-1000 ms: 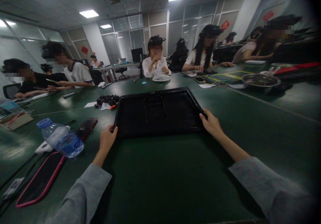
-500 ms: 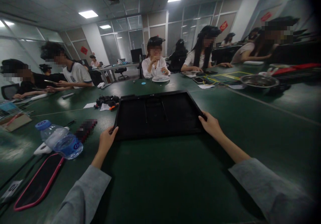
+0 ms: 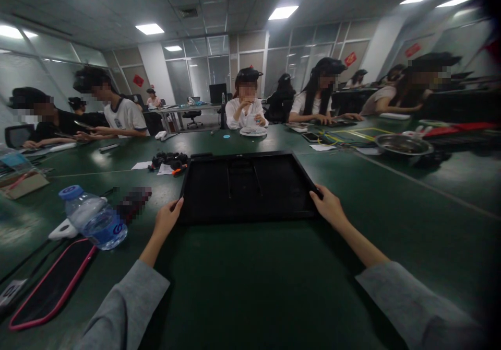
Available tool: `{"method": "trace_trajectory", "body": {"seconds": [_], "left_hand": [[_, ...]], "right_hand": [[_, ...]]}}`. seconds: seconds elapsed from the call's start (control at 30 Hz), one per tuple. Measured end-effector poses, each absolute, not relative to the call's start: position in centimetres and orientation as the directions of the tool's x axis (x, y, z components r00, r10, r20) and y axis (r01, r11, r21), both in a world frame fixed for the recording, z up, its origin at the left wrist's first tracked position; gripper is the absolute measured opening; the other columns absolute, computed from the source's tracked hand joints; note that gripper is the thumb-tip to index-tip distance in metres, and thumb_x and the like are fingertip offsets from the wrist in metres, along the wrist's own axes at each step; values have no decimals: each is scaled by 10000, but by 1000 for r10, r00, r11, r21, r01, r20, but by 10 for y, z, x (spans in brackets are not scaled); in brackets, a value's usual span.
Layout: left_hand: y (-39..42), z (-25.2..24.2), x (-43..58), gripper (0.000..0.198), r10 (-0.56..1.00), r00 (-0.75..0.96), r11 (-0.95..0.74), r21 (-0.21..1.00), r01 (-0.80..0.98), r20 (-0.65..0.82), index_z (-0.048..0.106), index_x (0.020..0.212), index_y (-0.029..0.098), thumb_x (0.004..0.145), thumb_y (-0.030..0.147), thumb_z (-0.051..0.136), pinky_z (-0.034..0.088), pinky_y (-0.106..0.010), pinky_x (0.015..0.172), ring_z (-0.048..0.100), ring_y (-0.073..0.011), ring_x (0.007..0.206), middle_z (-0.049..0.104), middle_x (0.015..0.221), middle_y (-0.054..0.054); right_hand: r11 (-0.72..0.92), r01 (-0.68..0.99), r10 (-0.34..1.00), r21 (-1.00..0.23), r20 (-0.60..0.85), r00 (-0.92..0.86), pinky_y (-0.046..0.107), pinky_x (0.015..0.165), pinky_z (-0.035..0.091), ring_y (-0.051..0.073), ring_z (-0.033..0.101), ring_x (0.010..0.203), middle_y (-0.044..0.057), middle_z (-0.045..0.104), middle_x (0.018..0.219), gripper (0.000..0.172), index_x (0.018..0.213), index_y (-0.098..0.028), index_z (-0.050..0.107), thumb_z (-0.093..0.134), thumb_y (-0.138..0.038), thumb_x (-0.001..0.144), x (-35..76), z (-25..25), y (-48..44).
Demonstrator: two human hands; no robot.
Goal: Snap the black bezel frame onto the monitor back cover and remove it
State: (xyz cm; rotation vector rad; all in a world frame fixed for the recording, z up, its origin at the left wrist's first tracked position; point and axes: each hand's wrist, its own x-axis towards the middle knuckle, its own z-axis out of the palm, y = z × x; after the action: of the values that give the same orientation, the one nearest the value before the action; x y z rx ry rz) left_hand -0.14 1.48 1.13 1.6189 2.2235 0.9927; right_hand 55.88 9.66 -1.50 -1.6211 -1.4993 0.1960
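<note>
A wide black rectangular panel (image 3: 246,203) with a raised rim, like a shallow tray, lies before me on the green table. Two thin bars run across its inner face; its exact kind I cannot tell. My left hand (image 3: 167,218) grips its near left edge, thumb on top of the rim. On the opposite side, my right hand (image 3: 331,206) is closed on the right edge in the same way. The fingertips of both hands are hidden beyond the rim.
Left of my arm are a water bottle (image 3: 96,222), a pink-edged black mat (image 3: 55,287) and a white power strip (image 3: 63,230) with cables. Black gear (image 3: 168,161) lies behind the panel's left corner. A metal bowl (image 3: 403,145) stands right. Several people sit around the table.
The camera view has tipped upward a little, so everything sits slightly lower. Both hands keep their hold on the panel, which shows little movement on the table.
</note>
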Motion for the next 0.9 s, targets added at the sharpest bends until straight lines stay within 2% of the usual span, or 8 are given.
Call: {"method": "trace_trajectory", "body": {"seconds": [0.13,0.33,0.53,0.63,0.7,0.77,0.83,0.9], "left_hand": [[17,12,-2,583,914,-372,187,645,741,163,754,1173,180,941,638,477,544,-390,912,727,-301,1050,786,1132,-120],[17,10,-5,554,909,-378,184,645,741,175,763,1116,192,906,634,502,567,-400,849,743,-315,973,803,1030,-107],[18,12,-1,557,917,-366,195,622,759,159,742,1124,191,932,631,460,553,-399,883,726,-302,990,786,1067,-121],[6,36,11,528,900,-323,115,556,823,292,708,1163,144,948,558,459,542,-400,896,710,-275,931,757,1104,-149],[-22,59,27,505,817,-286,21,470,882,501,689,1172,134,953,531,467,522,-416,943,686,-266,954,728,1149,-154],[-72,73,51,444,706,-204,-105,385,917,679,697,1099,183,974,541,467,502,-436,978,660,-268,988,726,1051,-118],[-142,64,81,355,666,-147,-208,372,905,731,686,919,246,994,519,472,527,-422,884,652,-246,869,700,882,-85],[-217,26,112,384,751,72,-386,349,854,656,641,724,302,991,522,474,526,-407,718,612,-224,672,626,680,-64]], "right_hand": [[129,713,879,-690,412,240,497,931,561,314,724,1021,143,763,1091,454,1279,-170,667,544,-374,892,559,-14,97],[175,719,852,-673,469,232,478,864,588,304,737,959,104,772,989,385,1209,-228,685,539,-362,879,556,-11,92],[193,708,852,-680,474,223,480,900,574,299,718,982,111,761,1021,370,1195,-228,685,551,-363,878,550,-8,91],[145,735,847,-662,467,253,507,978,531,319,686,1047,179,734,1091,412,1220,-144,668,560,-347,878,544,16,82],[165,778,768,-607,573,285,544,1043,475,328,651,1106,194,715,1122,437,1260,-115,647,547,-328,891,536,40,57],[221,770,648,-599,680,343,506,1014,500,296,649,1094,182,699,1149,428,1298,-145,627,460,-342,957,523,61,8],[298,749,570,-592,740,358,466,949,542,274,668,1055,164,699,1141,409,1302,-193,621,407,-371,1002,504,64,-65],[417,757,592,-503,782,193,481,877,572,278,698,964,120,723,1009,330,1235,-284,654,436,-338,994,482,40,-150]]}}
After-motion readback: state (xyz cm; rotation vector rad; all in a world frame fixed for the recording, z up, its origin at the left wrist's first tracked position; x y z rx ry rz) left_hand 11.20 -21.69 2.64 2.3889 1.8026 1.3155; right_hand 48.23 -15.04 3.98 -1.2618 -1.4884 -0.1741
